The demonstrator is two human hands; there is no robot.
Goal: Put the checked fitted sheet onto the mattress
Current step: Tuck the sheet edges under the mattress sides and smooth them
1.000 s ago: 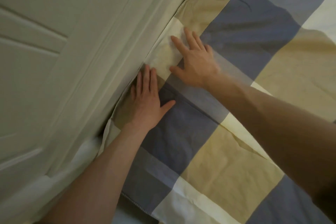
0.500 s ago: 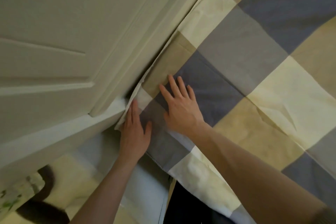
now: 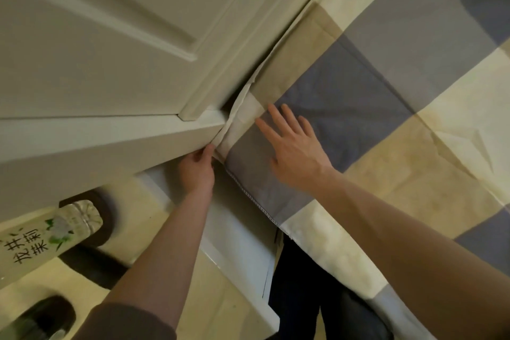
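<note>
Two hands work one corner in the head view; the left hand (image 3: pixel 197 171) has its fingers curled together against the pale fold of the checked fitted sheet (image 3: pixel 358 107), seemingly pinching it where the cloth meets the headboard (image 3: pixel 110 50), probably to draw the corner down; the right hand (image 3: pixel 292 152) lies flat with straight, slightly spread fingers, pinning the fabric so it cannot slide; the sheet covers the bed top, the mattress hidden beneath it; thin cotton, softly creased, in blue, grey, tan and cream squares; its stitched hem (image 3: pixel 248 196) hangs loose over the glossy white bed side (image 3: pixel 240 243), so this corner looks unfinished; the headboard is hard, cream, with raised mouldings.
</note>
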